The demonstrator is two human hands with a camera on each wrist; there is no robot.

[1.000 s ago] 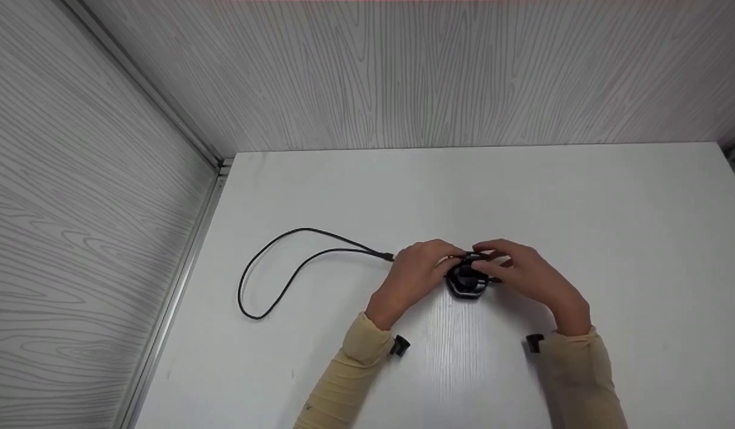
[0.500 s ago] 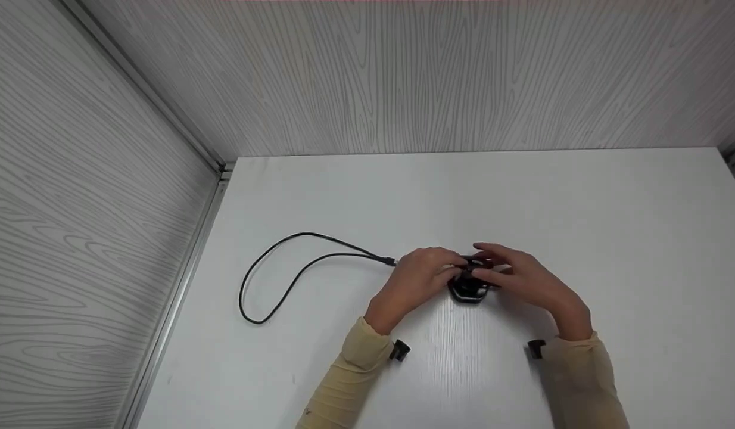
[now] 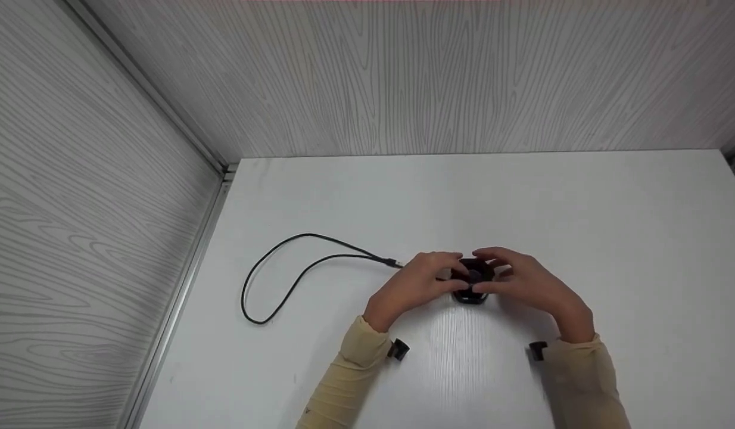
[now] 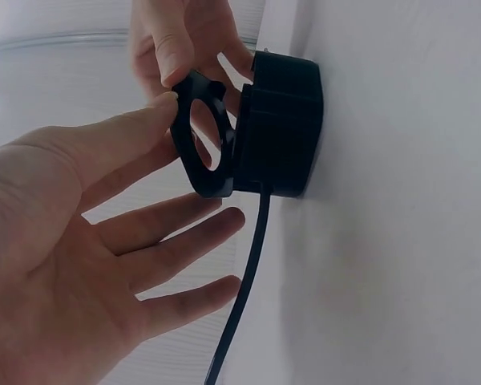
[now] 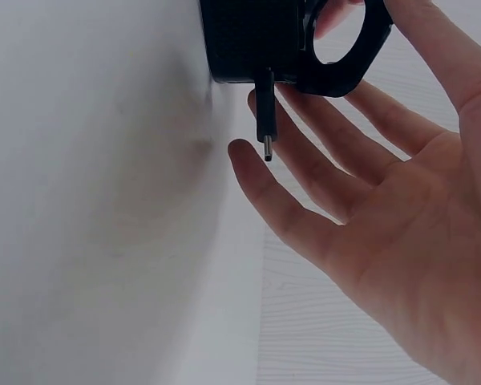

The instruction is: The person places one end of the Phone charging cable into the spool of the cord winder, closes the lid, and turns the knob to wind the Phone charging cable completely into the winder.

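A black many-sided case [image 3: 472, 299] sits on the white table between both hands. In the left wrist view, a flat black ring-shaped cover [image 4: 212, 185] with a large round hole stands tilted against the face of the case [image 4: 282, 128]. My left hand [image 3: 424, 277] pinches the cover's edge between thumb and index finger, other fingers spread. My right hand [image 3: 522, 277] holds the opposite edge, thumb on the cover [image 5: 330, 83] and fingers behind. A short black lead with a metal plug [image 5: 266, 120] sticks out of the case's right side. A black cord [image 4: 252, 257] leaves its left side.
To the left, a black cable loop [image 3: 246, 286] lies on the white table [image 3: 463, 202], its doubled end [image 3: 388, 261] beside the left hand. Wood-grain panels rise at the back [image 3: 367, 77] and left [image 3: 93, 208]. Black wrist mounts [image 3: 398, 350] show by both sleeves.
Both thumbs have moved nearer the case's front edge, and the ring-shaped cover has shifted with them over the case. The case and cable loop stay in nearly the same place.
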